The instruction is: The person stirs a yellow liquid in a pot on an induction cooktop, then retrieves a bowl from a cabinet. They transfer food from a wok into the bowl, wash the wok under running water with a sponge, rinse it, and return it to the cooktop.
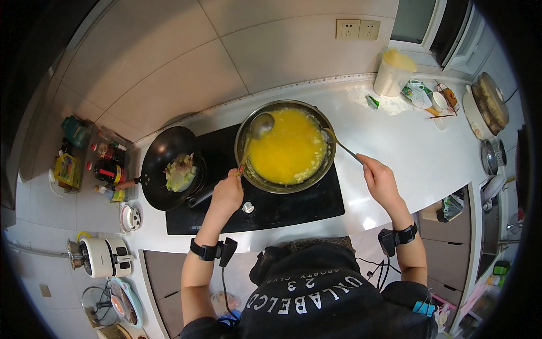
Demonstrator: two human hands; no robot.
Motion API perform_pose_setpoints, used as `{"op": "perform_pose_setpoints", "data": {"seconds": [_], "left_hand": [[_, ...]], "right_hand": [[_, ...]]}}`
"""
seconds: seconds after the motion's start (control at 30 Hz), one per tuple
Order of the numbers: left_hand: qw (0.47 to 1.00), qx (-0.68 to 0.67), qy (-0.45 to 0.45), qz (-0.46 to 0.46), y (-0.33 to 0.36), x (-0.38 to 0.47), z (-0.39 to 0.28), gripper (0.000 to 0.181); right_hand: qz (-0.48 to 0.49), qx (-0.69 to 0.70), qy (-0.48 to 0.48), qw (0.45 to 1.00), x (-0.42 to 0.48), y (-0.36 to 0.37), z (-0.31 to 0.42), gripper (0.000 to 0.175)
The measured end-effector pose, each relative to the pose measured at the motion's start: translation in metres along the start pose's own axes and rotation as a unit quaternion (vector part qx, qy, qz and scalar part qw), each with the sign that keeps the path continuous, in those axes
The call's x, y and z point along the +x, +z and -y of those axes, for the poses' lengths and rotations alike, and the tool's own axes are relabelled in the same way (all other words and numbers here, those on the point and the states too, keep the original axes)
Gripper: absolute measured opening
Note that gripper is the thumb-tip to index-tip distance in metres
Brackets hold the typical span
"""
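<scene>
A wide metal pan (pixel 333 159) holds a bright yellow, egg-like mixture (pixel 288 144) with pale curds around its edge. My left hand (pixel 228 190) grips the handle of a metal ladle (pixel 262 125), whose bowl rests at the mixture's upper left. Across the pan, my right hand (pixel 380 180) is closed around the handle of a spoon (pixel 328 135) that touches the inner right side. Under the pan lies a black cooktop (pixel 296 207) with a silver knob (pixel 248 207). A black wok (pixel 163 146) on the left contains chopped greenish food (pixel 181 173).
Sauce bottles (pixel 109 170) and a spotted bowl (pixel 129 218) stand left of the wok. At the back right, a plastic pitcher (pixel 394 74) sits amid spilled white powder (pixel 396 106), near a white cup (pixel 439 101). An electric pot (pixel 482 110) is at the far right.
</scene>
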State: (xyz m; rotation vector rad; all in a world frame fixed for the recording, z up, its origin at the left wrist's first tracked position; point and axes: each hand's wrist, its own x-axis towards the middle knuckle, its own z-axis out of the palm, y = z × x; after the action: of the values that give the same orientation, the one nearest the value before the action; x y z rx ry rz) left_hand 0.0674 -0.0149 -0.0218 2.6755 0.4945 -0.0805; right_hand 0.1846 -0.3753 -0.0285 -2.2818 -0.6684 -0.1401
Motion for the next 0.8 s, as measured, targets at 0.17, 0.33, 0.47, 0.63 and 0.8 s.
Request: {"op": "perform_pose_setpoints", "data": {"seconds": [0.17, 0.33, 0.47, 0.63, 0.8], "left_hand": [[0.999, -0.037, -0.008, 0.015, 0.021, 0.022, -0.014, 0.026], [0.996, -0.072, 0.018, 0.041, 0.026, 0.038, -0.035, 0.030], [0.994, -0.074, 0.037, 0.066, 0.023, 0.036, -0.053, 0.030], [0.991, 0.029, 0.116, 0.057, 0.015, 0.016, -0.061, 0.031], [0.972, 0.107, 0.205, 0.042, 0.005, -0.007, -0.051, 0.037]], "right_hand": [[-0.009, -0.003, -0.003, 1.000, -0.001, -0.003, -0.001, 0.024], [0.000, -0.004, 0.023, 1.000, -0.002, -0.005, -0.002, 0.023], [-0.008, -0.002, 0.010, 1.000, -0.004, -0.006, -0.002, 0.024], [-0.012, 0.001, 0.020, 1.000, -0.002, -0.008, -0.003, 0.025], [-0.023, 0.001, 0.007, 1.000, 0.000, -0.010, -0.001, 0.025]]}}
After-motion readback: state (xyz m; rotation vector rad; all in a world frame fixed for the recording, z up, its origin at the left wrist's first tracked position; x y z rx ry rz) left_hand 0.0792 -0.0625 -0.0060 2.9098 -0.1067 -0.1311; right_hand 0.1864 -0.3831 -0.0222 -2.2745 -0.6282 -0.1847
